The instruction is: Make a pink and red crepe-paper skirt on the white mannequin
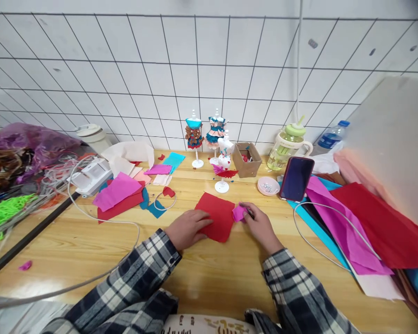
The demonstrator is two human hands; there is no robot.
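Observation:
My left hand is closed at the left edge of a red crepe paper sheet, fingers on top and thumb at the near side. The sheet rests on the wooden table in front of me. At its right edge, my right hand pinches a small magenta crepe paper piece. Something dark shows between the right fingers, too small to make out. Beyond the sheet stands a small white dress form with a red and magenta skirt. Two more dress forms in ruffled dresses are behind it.
Right of the forms are a cardboard box, a pink dish, a phone and a green bottle. Coloured sheets lie far right. Paper scraps, a power strip and a looping cable lie left.

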